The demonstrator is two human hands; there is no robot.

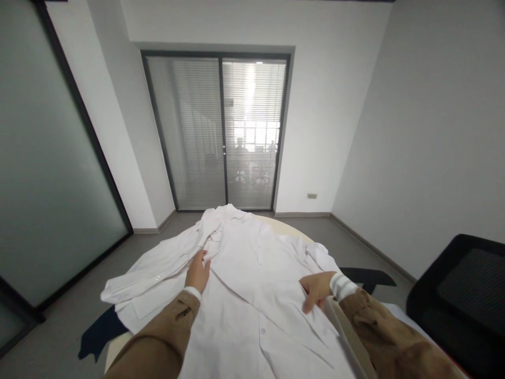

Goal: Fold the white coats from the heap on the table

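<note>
A long white coat (240, 263) with a button front lies spread over the table, its collar at the far end. Along its left side, my left hand (198, 271) has its fingers and thumb closed on a fold of the cloth below the shoulder. Over on the right edge, my right hand (317, 289) grips the coat's fabric, with the thumb on top and the other fingers partly hidden by the cloth. Creases run diagonally across the front between the hands. A sleeve (150, 273) fans out to the left, past the table's edge.
The pale rounded table (282, 225) shows behind the coat. A black office chair (461, 300) stands close on the right, and dark blue cloth (101, 329) hangs at the lower left. Glass doors with blinds (221, 131) are in the far wall.
</note>
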